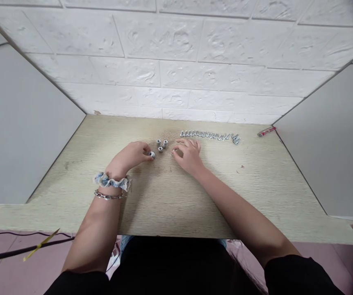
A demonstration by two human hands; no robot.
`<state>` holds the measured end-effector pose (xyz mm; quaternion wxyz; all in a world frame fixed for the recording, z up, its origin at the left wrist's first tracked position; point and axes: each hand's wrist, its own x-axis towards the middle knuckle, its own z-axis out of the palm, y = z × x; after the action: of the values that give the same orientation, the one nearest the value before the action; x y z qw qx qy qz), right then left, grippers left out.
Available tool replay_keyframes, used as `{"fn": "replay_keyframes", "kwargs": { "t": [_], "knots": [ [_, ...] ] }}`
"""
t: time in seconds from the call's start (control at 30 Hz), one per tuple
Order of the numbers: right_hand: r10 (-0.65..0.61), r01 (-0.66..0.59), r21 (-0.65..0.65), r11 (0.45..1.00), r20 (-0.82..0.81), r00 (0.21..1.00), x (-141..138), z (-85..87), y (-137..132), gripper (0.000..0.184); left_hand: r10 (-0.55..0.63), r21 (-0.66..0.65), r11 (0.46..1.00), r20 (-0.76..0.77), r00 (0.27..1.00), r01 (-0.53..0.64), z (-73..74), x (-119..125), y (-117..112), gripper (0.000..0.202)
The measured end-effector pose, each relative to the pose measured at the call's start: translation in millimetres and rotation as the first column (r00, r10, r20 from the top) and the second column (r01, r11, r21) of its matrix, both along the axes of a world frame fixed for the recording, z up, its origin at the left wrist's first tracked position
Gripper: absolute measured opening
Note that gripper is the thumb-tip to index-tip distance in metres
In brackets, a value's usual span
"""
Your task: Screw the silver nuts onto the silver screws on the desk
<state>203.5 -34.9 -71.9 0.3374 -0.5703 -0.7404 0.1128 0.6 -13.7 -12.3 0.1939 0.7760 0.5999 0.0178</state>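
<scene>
On the pale wooden desk (164,205), the person's left hand (131,156) pinches one small metal nut (152,155) between its fingertips, while three more nuts (162,144) stand in a tight cluster just beyond it, between the two hands. The right hand (188,155) rests curled on the desk just right of that cluster, its fingers bent over something small at their tips that cannot be made out. Behind it, a single row of metal bolts (210,135), too small to count exactly, runs rightward toward one red lighter (266,131) at the desk's far right edge.
</scene>
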Motion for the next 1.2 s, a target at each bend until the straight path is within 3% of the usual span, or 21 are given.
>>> {"fn": "replay_keyframes", "kwargs": {
  "t": [1.0, 1.2],
  "knots": [
    [0.029, -0.031, -0.043, 0.999, -0.046, 0.999, 2, 0.3, 3, 0.013, -0.01, 0.038, 0.999, 0.044, 0.999, 0.008, 4.4, -4, 0, 0.025],
    [0.045, -0.053, -0.084, 0.995, -0.1, 0.994, 3, 3.1, 4, 0.028, 0.0, 0.138, 0.99, 0.094, 0.996, -0.013, 13.7, 0, -5, 0.026]
  ]
}}
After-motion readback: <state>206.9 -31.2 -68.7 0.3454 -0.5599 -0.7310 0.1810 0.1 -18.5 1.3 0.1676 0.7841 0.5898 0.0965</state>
